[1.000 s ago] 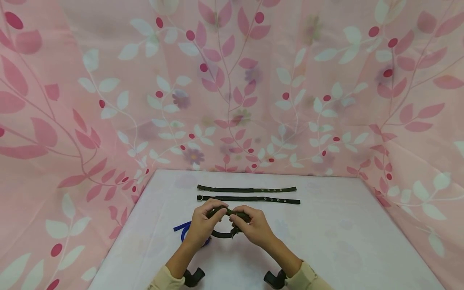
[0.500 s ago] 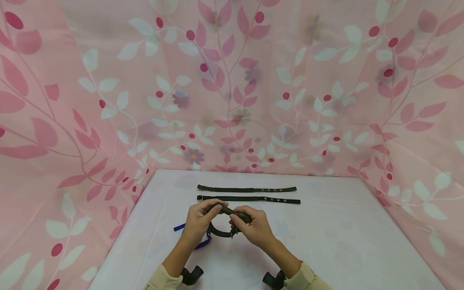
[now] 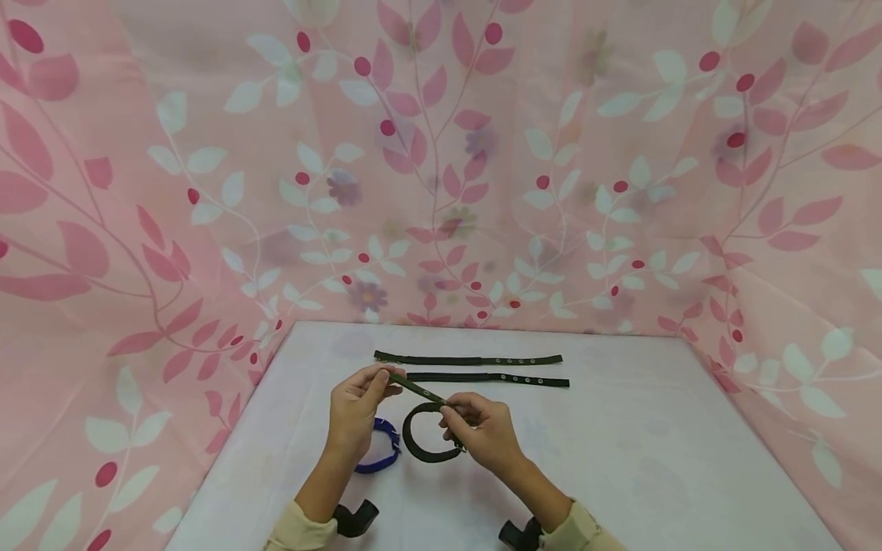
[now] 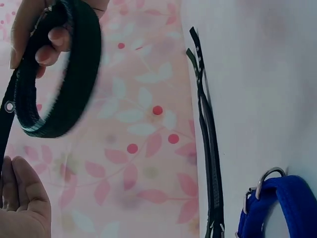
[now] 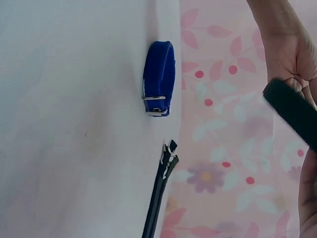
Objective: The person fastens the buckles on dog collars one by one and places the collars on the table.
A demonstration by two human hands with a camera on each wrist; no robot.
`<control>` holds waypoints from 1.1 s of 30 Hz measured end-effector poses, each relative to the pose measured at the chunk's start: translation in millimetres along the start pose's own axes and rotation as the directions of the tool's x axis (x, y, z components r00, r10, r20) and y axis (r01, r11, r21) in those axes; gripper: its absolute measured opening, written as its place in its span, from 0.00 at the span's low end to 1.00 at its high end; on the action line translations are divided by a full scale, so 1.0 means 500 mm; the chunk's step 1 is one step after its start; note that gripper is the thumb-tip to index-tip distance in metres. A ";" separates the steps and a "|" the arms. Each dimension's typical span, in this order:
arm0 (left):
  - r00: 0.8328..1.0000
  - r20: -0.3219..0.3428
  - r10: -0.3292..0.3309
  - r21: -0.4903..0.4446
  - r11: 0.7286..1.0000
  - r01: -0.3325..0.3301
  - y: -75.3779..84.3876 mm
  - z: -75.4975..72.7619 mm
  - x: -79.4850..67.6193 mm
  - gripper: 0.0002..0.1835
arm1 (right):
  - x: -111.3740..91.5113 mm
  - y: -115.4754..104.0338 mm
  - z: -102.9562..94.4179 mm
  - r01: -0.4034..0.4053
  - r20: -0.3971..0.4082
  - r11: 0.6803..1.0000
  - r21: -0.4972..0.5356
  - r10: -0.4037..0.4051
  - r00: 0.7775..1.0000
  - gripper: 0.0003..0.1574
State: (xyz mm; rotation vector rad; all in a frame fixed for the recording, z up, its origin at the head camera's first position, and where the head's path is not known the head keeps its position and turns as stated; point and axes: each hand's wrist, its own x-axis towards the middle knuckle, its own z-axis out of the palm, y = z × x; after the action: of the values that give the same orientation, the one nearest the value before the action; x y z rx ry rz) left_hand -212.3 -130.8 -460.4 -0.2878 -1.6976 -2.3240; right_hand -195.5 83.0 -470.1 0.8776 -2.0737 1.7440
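Observation:
Both hands hold a dark green collar [image 3: 429, 458] over the white table, its padded band bent into a ring. My left hand [image 3: 353, 417] pinches the tip of the free tail, which stretches slanting between the hands. The right hand [image 3: 488, 435] grips the collar near its buckle, between thumb and fingers. A metal eyelet shows on the tail in the left wrist view, where the ring [image 4: 84, 74] hangs below the right fingers [image 4: 45, 54]. On the table by the left wrist lies a blue collar [image 3: 377, 465], fastened into a loop with metal buckle and ring.
Two dark collars, a green one [image 3: 441, 360] and a black one [image 3: 468, 377], lie straight and parallel toward the back of the white table [image 3: 620, 459]. Pink leaf-patterned cloth [image 3: 441, 191] surrounds the table at the back and sides. Black wrist devices [image 3: 357, 519] sit below the hands.
My left hand has moved left and slightly up, drawing the tail out straight from the right hand. The ring of the green collar now shows more fully, while the right hand stays almost still.

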 end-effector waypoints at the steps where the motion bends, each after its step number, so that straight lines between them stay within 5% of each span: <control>1: 1.000 -0.001 -0.006 -0.005 1.000 0.006 0.002 -0.002 0.000 0.16 | 0.000 0.002 0.002 0.008 -0.003 1.000 -0.001 -0.008 1.000 0.05; 9: 0.997 -0.075 -0.037 -0.051 0.998 0.033 0.014 -0.006 0.001 0.19 | 0.005 -0.043 0.004 0.101 -0.052 0.994 -0.038 -0.103 0.993 0.09; 14: 0.992 -0.011 -0.128 -0.021 0.992 0.128 0.011 -0.014 -0.001 0.16 | -0.002 -0.005 -0.004 -0.026 -0.105 1.000 -0.008 0.025 0.994 0.07; 20: 0.963 0.077 -0.258 0.173 0.955 0.242 -0.006 -0.028 -0.011 0.19 | -0.005 0.022 -0.025 -0.145 -0.124 0.986 0.078 0.154 0.980 0.06; 22: 0.964 0.122 -0.235 0.276 0.941 0.194 -0.011 -0.031 -0.016 0.16 | -0.005 0.024 -0.029 -0.166 -0.115 0.981 0.097 0.177 0.977 0.07; 24: 0.966 0.203 -0.160 0.441 0.896 0.056 -0.016 -0.032 -0.020 0.14 | -0.006 0.026 -0.032 -0.178 -0.097 0.978 0.104 0.189 0.977 0.09; 26: 0.942 0.330 -0.060 0.590 0.792 -0.156 -0.021 -0.029 -0.023 0.15 | -0.007 0.026 -0.033 -0.181 -0.081 0.978 0.108 0.190 0.978 0.09; 29: 0.856 0.516 0.031 0.667 0.612 -0.425 -0.026 -0.017 -0.026 0.22 | -0.009 0.026 -0.034 -0.200 -0.068 0.972 0.120 0.209 0.976 0.10; 31: 0.808 0.588 0.023 0.635 0.606 -0.479 -0.029 -0.007 -0.028 0.24 | -0.010 0.027 -0.033 -0.217 -0.062 0.968 0.129 0.227 0.972 0.10; 33: 0.798 0.603 -0.012 0.600 0.666 -0.443 -0.034 0.002 -0.032 0.23 | -0.010 0.028 -0.032 -0.234 -0.065 0.962 0.138 0.245 0.967 0.11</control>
State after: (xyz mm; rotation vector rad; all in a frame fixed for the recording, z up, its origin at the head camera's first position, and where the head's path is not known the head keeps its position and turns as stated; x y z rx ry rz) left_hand -202.4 -123.6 -480.5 -1.0279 -2.5134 -1.2542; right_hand -202.6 100.8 -480.3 0.5963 -2.1062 2.0216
